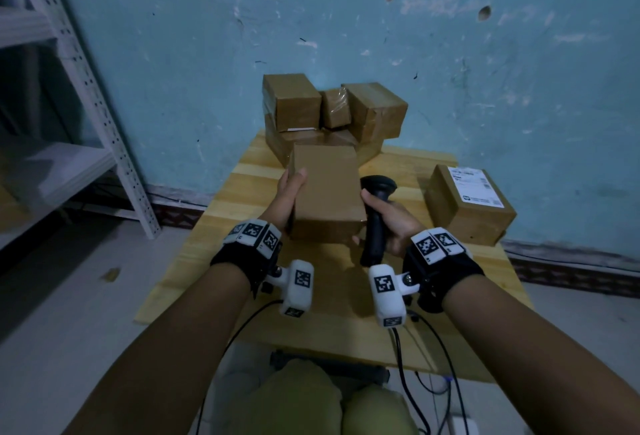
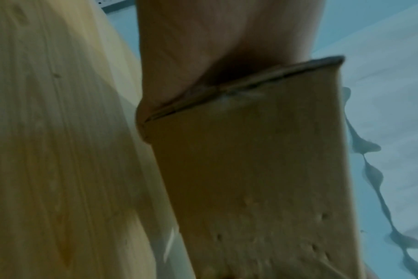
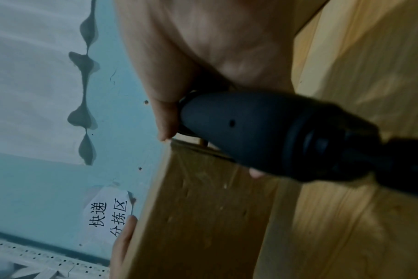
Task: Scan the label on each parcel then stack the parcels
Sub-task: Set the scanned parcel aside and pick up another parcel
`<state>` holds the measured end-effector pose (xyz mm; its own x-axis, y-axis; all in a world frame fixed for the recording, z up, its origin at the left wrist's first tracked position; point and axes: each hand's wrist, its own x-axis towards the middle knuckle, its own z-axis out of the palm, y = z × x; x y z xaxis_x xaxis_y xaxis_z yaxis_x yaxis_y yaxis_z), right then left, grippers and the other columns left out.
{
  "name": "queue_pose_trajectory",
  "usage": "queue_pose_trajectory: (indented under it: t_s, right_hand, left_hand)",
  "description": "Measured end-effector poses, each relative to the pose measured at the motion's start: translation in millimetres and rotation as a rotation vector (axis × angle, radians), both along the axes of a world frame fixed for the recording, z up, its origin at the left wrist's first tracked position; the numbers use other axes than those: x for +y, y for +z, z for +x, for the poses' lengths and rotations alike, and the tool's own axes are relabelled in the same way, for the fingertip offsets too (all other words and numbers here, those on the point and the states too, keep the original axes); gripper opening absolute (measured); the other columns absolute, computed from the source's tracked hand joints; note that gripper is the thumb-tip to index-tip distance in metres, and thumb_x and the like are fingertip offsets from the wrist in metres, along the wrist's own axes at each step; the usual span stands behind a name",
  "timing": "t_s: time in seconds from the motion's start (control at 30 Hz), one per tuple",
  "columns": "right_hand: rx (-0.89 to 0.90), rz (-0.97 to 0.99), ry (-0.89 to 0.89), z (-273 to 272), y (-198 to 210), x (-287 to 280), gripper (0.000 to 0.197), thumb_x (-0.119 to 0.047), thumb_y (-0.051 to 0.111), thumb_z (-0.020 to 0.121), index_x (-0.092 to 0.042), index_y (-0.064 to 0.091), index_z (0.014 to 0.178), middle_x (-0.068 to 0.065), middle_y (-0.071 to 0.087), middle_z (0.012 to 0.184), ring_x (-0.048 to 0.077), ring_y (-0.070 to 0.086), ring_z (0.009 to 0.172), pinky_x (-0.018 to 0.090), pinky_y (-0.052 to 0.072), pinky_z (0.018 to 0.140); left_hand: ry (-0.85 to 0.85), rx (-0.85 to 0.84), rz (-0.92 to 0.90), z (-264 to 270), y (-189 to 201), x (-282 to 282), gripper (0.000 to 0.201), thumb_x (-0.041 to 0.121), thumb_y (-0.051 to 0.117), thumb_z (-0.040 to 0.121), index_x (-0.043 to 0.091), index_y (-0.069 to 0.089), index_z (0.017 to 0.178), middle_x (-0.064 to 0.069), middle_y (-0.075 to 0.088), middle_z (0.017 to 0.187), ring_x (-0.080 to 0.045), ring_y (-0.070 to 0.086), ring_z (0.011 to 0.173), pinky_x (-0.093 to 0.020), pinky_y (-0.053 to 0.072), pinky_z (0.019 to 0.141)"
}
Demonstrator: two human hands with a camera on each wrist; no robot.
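Observation:
A plain brown cardboard parcel [image 1: 325,192] is held above the wooden table [image 1: 221,227] in the head view. My left hand [image 1: 289,192] grips its left side, thumb on top; no label shows on its visible faces. The left wrist view shows the same parcel [image 2: 263,179] against my palm. My right hand [image 1: 388,220] grips a black barcode scanner [image 1: 375,213] by the handle, right beside the parcel's right face. The right wrist view shows the scanner [image 3: 263,136] close over the parcel [image 3: 203,217]. A labelled parcel [image 1: 467,202] sits at the table's right.
A pile of several brown parcels [image 1: 332,112] stands at the table's far edge against the blue wall. A metal shelving rack [image 1: 86,105] stands on the left. Cables [image 1: 426,382] hang off the table's near edge by my knees.

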<state>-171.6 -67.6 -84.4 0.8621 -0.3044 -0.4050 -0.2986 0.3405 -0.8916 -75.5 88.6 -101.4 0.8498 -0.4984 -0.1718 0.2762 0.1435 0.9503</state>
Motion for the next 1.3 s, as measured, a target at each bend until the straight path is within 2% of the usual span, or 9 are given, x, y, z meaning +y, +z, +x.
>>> queue_pose_trajectory:
  t_s: [0.1,0.3,0.43,0.6,0.83,0.9,1.03,1.17,1.3]
  right_hand:
    - [0.043,-0.006,0.001,-1,0,1,0.029,-0.032,0.063,0.087,-0.006,0.058,0.098,0.011,0.064,0.084,0.027,0.062,0.076,0.037,0.056,0.056]
    - [0.025,0.033,0.011,-4,-1,-1,0.028,-0.025,0.062,0.088,-0.004,0.058,0.107,0.015,0.066,0.098,0.03,0.063,0.092,0.047,0.059,0.066]
    - [-0.012,0.038,-0.023,-6,2,-2,0.016,-0.018,0.058,0.091,-0.004,0.056,0.098,0.017,0.065,0.094,0.031,0.063,0.086,0.053,0.056,0.064]
    - [0.014,0.029,-0.072,-6,0,-6,0.013,-0.013,0.058,0.09,-0.002,0.055,0.097,0.022,0.061,0.109,0.035,0.061,0.089,0.055,0.049,0.082]
    - [0.018,0.021,-0.121,-4,-5,-9,0.007,-0.011,0.056,0.091,-0.004,0.053,0.091,0.018,0.06,0.093,0.038,0.059,0.09,0.057,0.047,0.088]
    - [0.034,0.008,-0.129,-3,-3,-10,0.007,-0.01,0.056,0.091,-0.004,0.052,0.091,0.02,0.06,0.092,0.037,0.06,0.085,0.056,0.05,0.084]
    - [0.063,-0.031,-0.117,-3,1,-9,0.01,-0.011,0.054,0.09,-0.003,0.055,0.095,0.016,0.059,0.082,0.03,0.057,0.071,0.036,0.052,0.051]
    - [0.042,-0.052,-0.136,-3,-2,-12,0.01,-0.009,0.052,0.088,-0.002,0.056,0.093,0.013,0.057,0.076,0.025,0.055,0.067,0.032,0.046,0.061]
    - [0.017,-0.058,-0.158,-5,1,-11,0.008,-0.008,0.049,0.087,-0.003,0.055,0.088,0.011,0.054,0.072,0.023,0.052,0.061,0.031,0.043,0.057]
  left_hand:
    - [-0.051,0.064,0.056,13,-16,-1,0.106,0.073,0.061,0.055,0.024,0.031,0.144,-0.012,0.054,0.133,-0.03,0.056,0.119,-0.049,0.043,0.103]
    - [0.012,0.019,0.03,7,-12,-1,0.107,0.072,0.064,0.057,0.024,0.026,0.145,-0.01,0.048,0.139,-0.029,0.051,0.123,-0.049,0.04,0.106]
    - [0.026,0.02,0.024,13,-15,0,0.125,0.077,0.073,0.042,0.019,0.03,0.143,-0.012,0.051,0.137,-0.031,0.054,0.121,-0.051,0.043,0.103]
    - [0.033,0.011,0.059,-9,12,2,0.076,0.039,0.064,0.083,0.013,0.025,0.143,-0.012,0.045,0.139,-0.033,0.05,0.122,-0.051,0.045,0.099]
    - [0.04,-0.053,0.086,-9,15,-6,0.074,0.027,0.065,0.085,0.018,0.018,0.141,-0.014,0.038,0.143,-0.032,0.046,0.125,-0.054,0.041,0.103]
    - [0.031,-0.073,0.099,-11,13,-7,0.083,0.031,0.073,0.077,0.029,0.016,0.137,-0.013,0.035,0.144,-0.033,0.044,0.126,-0.058,0.041,0.101]
    - [-0.012,-0.216,0.191,-24,8,-4,0.108,0.049,0.084,0.037,0.056,0.009,0.114,-0.01,0.031,0.143,-0.03,0.04,0.128,-0.058,0.042,0.1]
    - [-0.039,-0.302,0.166,-36,6,0,0.129,0.026,0.088,0.049,0.037,-0.005,0.137,-0.008,0.021,0.149,-0.021,0.03,0.133,-0.044,0.035,0.107]
    - [-0.052,-0.343,0.136,-39,1,-1,0.121,-0.004,0.078,0.066,0.024,-0.011,0.142,-0.008,0.016,0.151,-0.015,0.026,0.132,-0.034,0.031,0.104]
